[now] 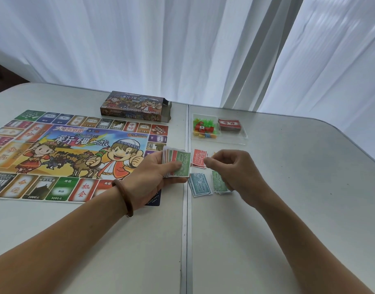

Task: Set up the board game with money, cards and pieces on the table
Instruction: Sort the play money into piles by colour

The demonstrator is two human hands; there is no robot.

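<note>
left forearm [61, 230]: comes in from bottom left over the table, brown bangle [124, 198] on the wrist, just near-side of the board's near edge.
right forearm [298, 236]: comes in from bottom right, right of the table seam [186, 240].
left hand [156, 172]: over the board's near-right corner, fingers curled round a fanned stack of notes [178, 164], thumb pressed on top; green "500" note faces up. firm hold.
right hand [231, 168]: just right of the seam, right of the board. fingers bent inward, thumb + forefinger tips pinched together near the red notes; can't tell if anything is between them.
blue notes [200, 185]: small pile flat on the table, just right of the seam, close to the board's near-right corner, "1000" printed on it.
green notes [219, 184]: pile right beside the blue one, partly under the right hand.
red notes [199, 158]: pile behind the blue one, right of the seam, touching-close to the right fingertips.
board [72, 153]: lies flat, left of the seam, cartoon art in the middle, coloured squares round the rim.
clear tray [235, 141]: beyond the note piles, far-right of the board; holds small coloured pieces [203, 128] on its left side + a red-backed card deck [229, 125] on its right.
game box [135, 107]: behind the board's far edge, lying flat, right end open.
curtain [182, 43]: white, hangs behind the table's far edge.
</note>
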